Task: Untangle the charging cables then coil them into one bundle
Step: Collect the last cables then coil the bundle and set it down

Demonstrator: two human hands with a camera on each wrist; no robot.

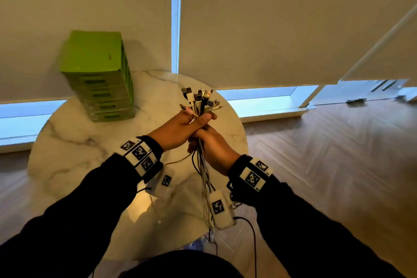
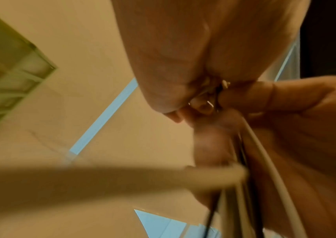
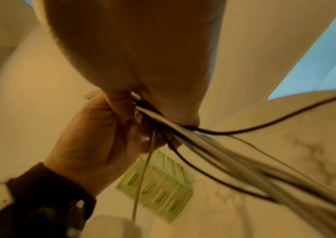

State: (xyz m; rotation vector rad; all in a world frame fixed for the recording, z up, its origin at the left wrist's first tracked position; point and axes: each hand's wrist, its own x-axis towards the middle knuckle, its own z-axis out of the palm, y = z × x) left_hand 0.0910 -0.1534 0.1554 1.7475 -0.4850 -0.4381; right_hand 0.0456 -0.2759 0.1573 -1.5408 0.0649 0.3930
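Observation:
Several charging cables [image 1: 204,171], white and black, are gathered into one bunch above a round marble table [image 1: 74,146]. Their plug ends [image 1: 199,98] fan out above my hands. My left hand [image 1: 191,123] grips the bunch just under the plugs. My right hand [image 1: 209,142] grips the same bunch directly below the left, with the strands [image 3: 214,145] trailing down past the table's near edge. In the left wrist view the white strands [image 2: 265,161] run down between both hands. One thin white cable [image 1: 178,161] loops off to the left.
A green stack of small drawers [image 1: 99,77] stands at the back left of the table. Roller blinds [image 1: 270,18] cover the windows behind. Wooden floor [image 1: 338,153] lies to the right. A sensor lead [image 1: 250,232] hangs from my right wrist.

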